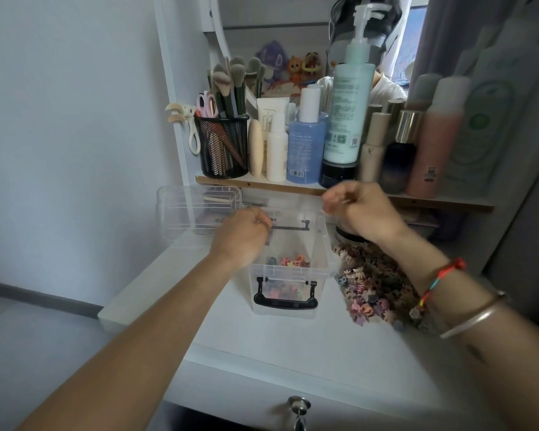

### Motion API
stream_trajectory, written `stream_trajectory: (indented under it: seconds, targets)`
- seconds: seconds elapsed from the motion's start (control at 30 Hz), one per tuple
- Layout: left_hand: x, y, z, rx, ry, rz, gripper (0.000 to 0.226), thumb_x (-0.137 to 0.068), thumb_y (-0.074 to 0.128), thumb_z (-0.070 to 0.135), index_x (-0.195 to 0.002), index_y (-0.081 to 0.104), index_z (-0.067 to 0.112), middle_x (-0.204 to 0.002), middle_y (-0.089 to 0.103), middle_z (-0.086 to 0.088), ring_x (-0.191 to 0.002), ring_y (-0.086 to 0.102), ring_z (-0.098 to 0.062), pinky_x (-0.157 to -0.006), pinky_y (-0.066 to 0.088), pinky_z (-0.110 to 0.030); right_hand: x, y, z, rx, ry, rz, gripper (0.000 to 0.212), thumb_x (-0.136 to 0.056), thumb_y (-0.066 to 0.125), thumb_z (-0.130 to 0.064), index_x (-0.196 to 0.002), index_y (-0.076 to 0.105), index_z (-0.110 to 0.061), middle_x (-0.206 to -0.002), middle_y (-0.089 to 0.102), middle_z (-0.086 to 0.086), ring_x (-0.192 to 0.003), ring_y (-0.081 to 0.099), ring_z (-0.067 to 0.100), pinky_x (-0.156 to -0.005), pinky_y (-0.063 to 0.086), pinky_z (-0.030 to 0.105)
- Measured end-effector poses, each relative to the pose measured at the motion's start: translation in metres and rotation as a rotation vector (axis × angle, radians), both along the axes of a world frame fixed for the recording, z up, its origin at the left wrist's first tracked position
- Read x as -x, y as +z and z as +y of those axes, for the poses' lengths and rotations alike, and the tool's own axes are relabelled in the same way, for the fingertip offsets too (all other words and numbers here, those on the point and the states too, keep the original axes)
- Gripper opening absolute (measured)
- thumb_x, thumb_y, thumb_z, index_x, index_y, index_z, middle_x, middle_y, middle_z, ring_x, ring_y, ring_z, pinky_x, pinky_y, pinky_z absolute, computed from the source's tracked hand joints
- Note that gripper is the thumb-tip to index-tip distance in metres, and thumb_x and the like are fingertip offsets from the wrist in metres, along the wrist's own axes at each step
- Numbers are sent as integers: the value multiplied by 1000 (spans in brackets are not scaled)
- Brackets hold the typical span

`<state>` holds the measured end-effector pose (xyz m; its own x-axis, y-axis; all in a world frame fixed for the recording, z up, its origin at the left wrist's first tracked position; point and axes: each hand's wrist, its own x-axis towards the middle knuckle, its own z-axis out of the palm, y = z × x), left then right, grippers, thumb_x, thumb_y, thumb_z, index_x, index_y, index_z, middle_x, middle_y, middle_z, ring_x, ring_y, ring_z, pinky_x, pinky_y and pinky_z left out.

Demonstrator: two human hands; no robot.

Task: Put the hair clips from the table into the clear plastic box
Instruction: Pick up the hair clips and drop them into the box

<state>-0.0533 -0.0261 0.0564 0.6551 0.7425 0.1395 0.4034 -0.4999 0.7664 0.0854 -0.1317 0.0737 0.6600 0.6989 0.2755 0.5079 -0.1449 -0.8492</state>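
The clear plastic box [288, 306] with black handles stands open in the middle of the white table [293, 346], and a few small hair clips [290, 262] lie inside it. A big heap of pastel hair clips [374, 287] sits on the table just right of the box. My left hand [241, 236] lies on the box's left rim with its fingers curled over the edge. My right hand [360, 209] hovers above the box's back right corner, fingers curled and blurred; what it holds is hidden.
A clear lid or tray [196, 209] lies behind the box on the left. A shelf [262, 183] just above carries a black mesh brush cup [223, 147] and several bottles [346, 113]. A drawer with a key [299, 405] is at the table's front.
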Motion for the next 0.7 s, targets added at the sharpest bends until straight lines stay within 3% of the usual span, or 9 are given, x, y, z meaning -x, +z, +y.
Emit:
stream_trajectory:
  seconds: [0.03,0.1,0.2,0.23,0.3,0.4,0.47,0.57,0.7]
  targets:
    - [0,0,0,3,0,-3,26,-94,38,10,-103,62,8,-113,63,-12,-104,60,-34,-92,45,-37,2,8,-2,-45,78,81,16,-82,61,3,-83,64,-13,-64,62,-6,-49,55,-7,-52,40,4]
    - [-1,0,0,5,1,-1,26,-94,38,11,-103,63,9,-112,62,-8,-104,60,-33,-93,45,-37,5,16,-4,-6,165,122,13,-82,64,-6,-79,65,-18,-60,62,-11,-51,53,-1,-58,42,13]
    - [-2,-1,0,11,-5,5,25,-94,38,11,-102,62,10,-103,58,-3,-104,59,-32,-95,46,-38,-3,6,-2,6,101,79,10,-87,61,-9,-81,67,-14,-49,60,-14,-47,53,-3,-49,39,7]
    - [-2,0,0,14,-7,1,25,-94,38,10,-99,62,11,-100,57,-3,-104,59,-32,-95,47,-38,-7,-2,-1,53,23,-12,11,-88,59,-8,-84,69,-10,-55,61,-16,-54,54,-6,-50,39,6]
    - [-3,-1,1,19,-7,-2,22,-93,38,10,-92,60,16,-91,55,-1,-103,59,-32,-94,47,-39,-16,-18,2,288,-94,-273,18,-88,54,-7,-94,72,-8,-81,65,-5,-85,61,5,-66,41,8]
    - [-4,-1,2,9,-15,6,22,-93,38,10,-90,58,18,-86,53,1,-98,59,-30,-91,46,-37,-21,-39,3,659,-60,-516,27,-87,46,-8,-102,68,-13,-112,65,7,-110,59,27,-88,44,25]
    - [-4,-1,2,-3,-26,7,22,-94,37,11,-90,57,18,-90,54,1,-90,56,-26,-91,46,-37,-19,-43,2,772,-40,-608,30,-88,44,-8,-105,67,-17,-119,62,9,-111,57,31,-88,47,34]
    - [-4,-2,4,-1,-27,-3,21,-94,38,11,-88,56,19,-94,54,1,-87,53,-21,-92,47,-38,-14,-42,2,789,-53,-682,31,-88,45,-7,-103,69,-18,-113,65,11,-106,59,32,-84,48,35]
    - [-4,-2,4,7,-23,-7,21,-93,38,10,-87,56,19,-94,54,1,-88,53,-22,-93,49,-39,-14,-40,1,714,-52,-592,27,-87,49,-9,-99,71,-20,-108,68,7,-103,61,27,-83,48,32]
